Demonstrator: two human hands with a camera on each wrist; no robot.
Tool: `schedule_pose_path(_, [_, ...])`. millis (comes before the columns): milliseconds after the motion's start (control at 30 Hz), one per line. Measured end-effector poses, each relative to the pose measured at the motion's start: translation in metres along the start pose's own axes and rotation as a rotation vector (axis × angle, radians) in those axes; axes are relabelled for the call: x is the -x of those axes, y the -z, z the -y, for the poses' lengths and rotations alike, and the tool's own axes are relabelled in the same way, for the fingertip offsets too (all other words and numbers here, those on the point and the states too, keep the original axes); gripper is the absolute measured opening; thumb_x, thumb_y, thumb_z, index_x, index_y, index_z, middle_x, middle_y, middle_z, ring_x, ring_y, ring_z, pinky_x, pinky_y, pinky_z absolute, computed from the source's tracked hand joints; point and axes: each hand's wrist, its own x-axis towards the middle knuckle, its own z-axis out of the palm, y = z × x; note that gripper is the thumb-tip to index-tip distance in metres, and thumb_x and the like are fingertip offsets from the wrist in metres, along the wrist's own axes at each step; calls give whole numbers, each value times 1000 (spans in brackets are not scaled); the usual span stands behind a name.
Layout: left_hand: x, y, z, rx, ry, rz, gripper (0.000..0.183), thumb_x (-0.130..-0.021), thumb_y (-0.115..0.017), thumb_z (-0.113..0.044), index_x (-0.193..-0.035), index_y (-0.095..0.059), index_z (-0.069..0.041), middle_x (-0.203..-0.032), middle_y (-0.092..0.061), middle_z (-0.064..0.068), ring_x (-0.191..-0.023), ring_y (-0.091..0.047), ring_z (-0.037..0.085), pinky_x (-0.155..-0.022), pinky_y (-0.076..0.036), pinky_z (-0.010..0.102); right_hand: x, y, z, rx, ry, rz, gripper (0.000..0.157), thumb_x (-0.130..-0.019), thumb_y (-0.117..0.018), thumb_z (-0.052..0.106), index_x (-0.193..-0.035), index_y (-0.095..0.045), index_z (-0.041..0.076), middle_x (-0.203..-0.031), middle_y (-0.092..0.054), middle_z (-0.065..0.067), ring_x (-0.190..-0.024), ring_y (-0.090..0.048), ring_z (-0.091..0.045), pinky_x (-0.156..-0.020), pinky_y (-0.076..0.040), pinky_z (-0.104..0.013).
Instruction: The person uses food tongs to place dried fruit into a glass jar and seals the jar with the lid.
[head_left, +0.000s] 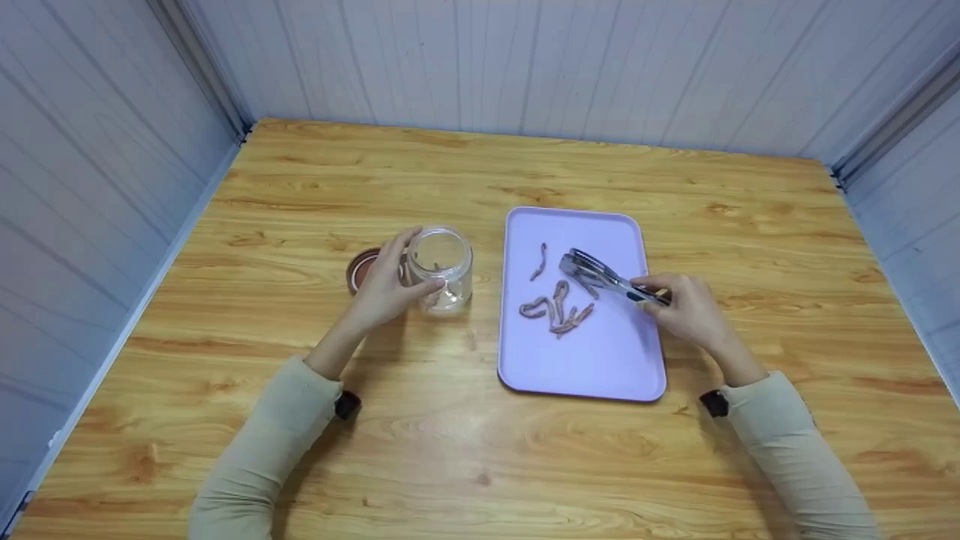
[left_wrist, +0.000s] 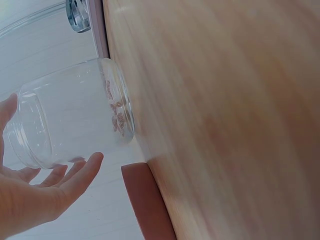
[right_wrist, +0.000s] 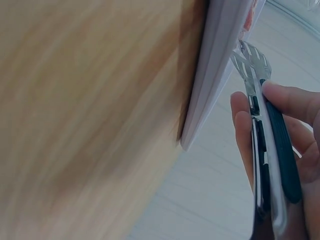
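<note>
My left hand (head_left: 384, 294) grips a clear jar (head_left: 459, 289), thumb and fingers around its upper part. The jar stands upright and lidless on the table, and a few brown strips (left_wrist: 119, 117) lie at its bottom. In my right hand (head_left: 694, 315) are metal tongs (head_left: 611, 279) with dark grips (right_wrist: 282, 150). The tongs' heads are over the lilac tray (head_left: 585, 373), close to a short brown strip (head_left: 589, 289). Several more wrinkled brown strips (head_left: 556, 311), like dried meat, lie in the tray's middle, and one strip (head_left: 539, 262) lies apart at its upper left.
A reddish-brown round lid (head_left: 361, 271) lies on the wooden table (head_left: 465, 450) left of the jar, partly behind my left hand. Pale panel walls (head_left: 487, 67) border the table at the back and both sides.
</note>
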Motion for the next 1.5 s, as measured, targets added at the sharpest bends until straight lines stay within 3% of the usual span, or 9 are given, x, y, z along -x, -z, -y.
schedule_pose_path(300, [0, 0, -1, 12, 14, -11, 80, -77, -74, -26, -141, -29, -10, -136, -32, 16, -121, -36, 29, -97, -34, 44, 1, -1, -1, 4, 3, -9, 29, -75, -66, -3, -104, -67, -2, -98, -65, -17, -73, -55, -23, -60, -45, -33])
schedule_pose_path(900, [1, 0, 0, 27, 21, -3, 81, -77, -74, -28, -141, -28, -11, -137, -32, 15, -121, -36, 28, -96, -35, 45, 4, -4, -5, 8, 42, -72, 27, -73, -65, -7, -98, -70, 1, -85, -67, -11, -61, -50, -18, -50, -39, -25])
schedule_pose_path(1500, [0, 0, 0, 14, 26, 12, 80, -78, -73, -29, -142, -27, -12, -136, -32, 15, -121, -35, 28, -96, -34, 45, 5, 7, -6, -36, 31, -70, 25, -76, -66, -6, -100, -69, -1, -89, -66, -14, -62, -50, -19, -50, -40, -21])
